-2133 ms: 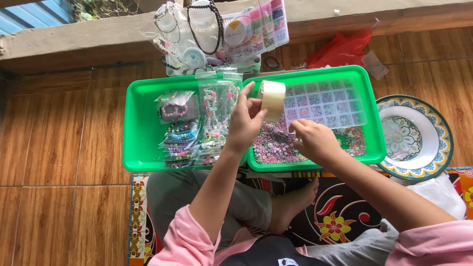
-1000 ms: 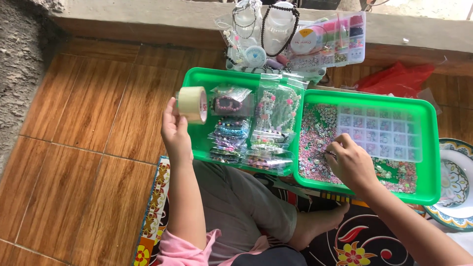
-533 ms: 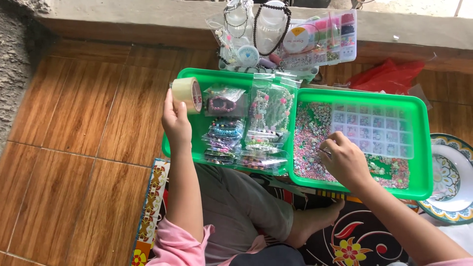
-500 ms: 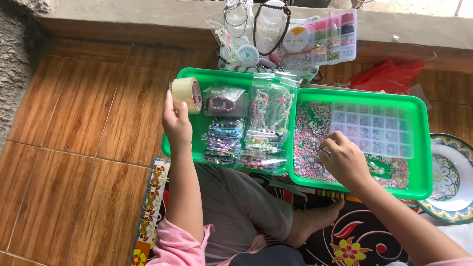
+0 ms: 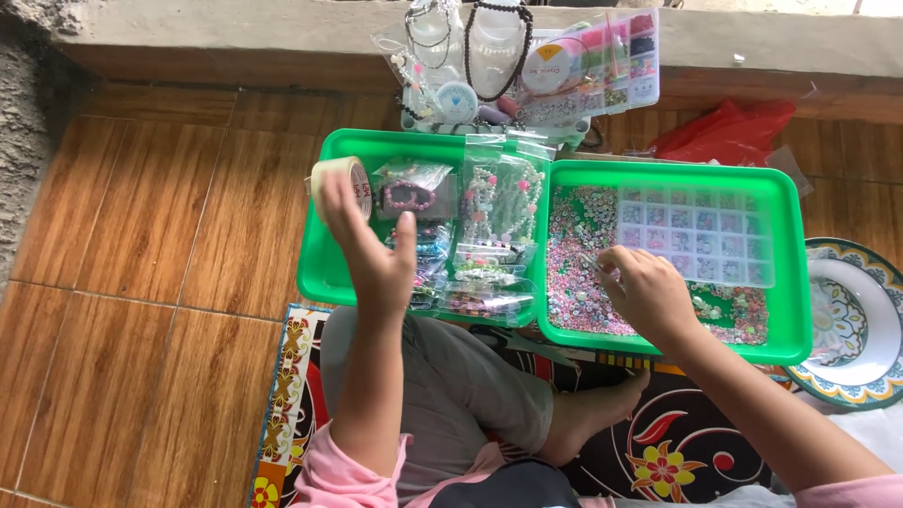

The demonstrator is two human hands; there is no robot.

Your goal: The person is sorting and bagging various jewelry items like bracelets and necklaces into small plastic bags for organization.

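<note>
— Since half a second ago, our left hand [image 5: 372, 252] has spread its fingers [image 5: 405, 237] wide, and the roll of clear tape [image 5: 340, 185] it was gripping now sits just beyond the fingertips at the left tray's [image 5: 315, 273] corner; we cannot tell whether they touch it.

— And our right hand [image 5: 647, 293]?

— It has stayed low over the right tray [image 5: 795, 282], fingers curled closed, pinching something thin that is too small to make out.

— What do the trays hold?

— Both are bright green. On the left one lie clear packets of bead bracelets [image 5: 442, 240], overlapping in rows. Loose pink and white beads [image 5: 576, 282] cover the floor of the right one, with a clear compartment box [image 5: 696, 235] on top, each cell holding small beads.

— What is underneath?

— We sit on brown wood-look floor tiles [image 5: 141, 282], our legs on a patterned mat [image 5: 677, 452]. A concrete ledge [image 5: 235, 38] runs along the far side.

— And the other things?

— Against the ledge stands a clear organiser of coloured beads [image 5: 602, 61], with a dark bead strand [image 5: 494, 47] and small spools beside it. A red plastic bag [image 5: 720, 132] lies behind the right tray, and a patterned plate [image 5: 851, 320] sits at its right.
</note>
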